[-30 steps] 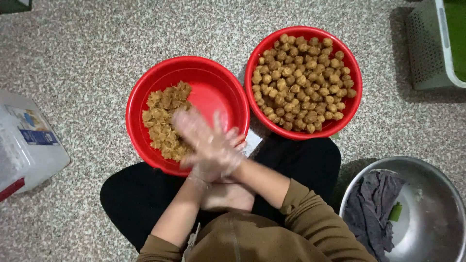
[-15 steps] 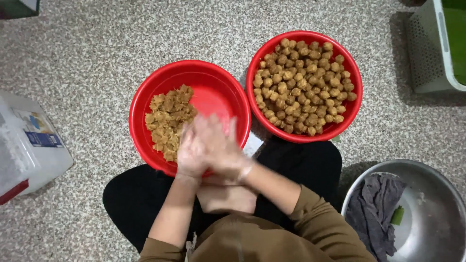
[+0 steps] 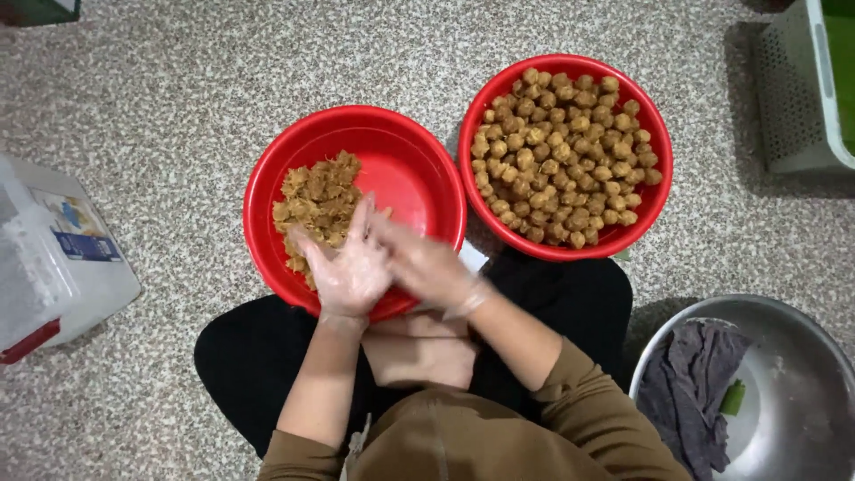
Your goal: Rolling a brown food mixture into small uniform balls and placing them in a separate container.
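My left hand (image 3: 346, 267) and my right hand (image 3: 427, 265), both in thin clear gloves, are pressed palm to palm over the near rim of the left red basin (image 3: 419, 156). The right hand is blurred and lies across the left palm; whatever sits between the palms is hidden. That basin holds a heap of brown shredded mixture (image 3: 316, 200) on its left side. The right red basin (image 3: 655, 200) is full of small brown rolled balls (image 3: 561, 156).
I sit on a speckled floor (image 3: 178, 98) with dark trousers. A steel bowl (image 3: 802, 392) with a grey cloth (image 3: 690, 383) is at the right. A white plastic box (image 3: 62, 258) lies at the left, and a pale perforated basket (image 3: 797, 89) stands top right.
My palms have kept sliding against each other; the right hand has shifted rightward across the left, and the left hand's fingers now point up over the mixture.
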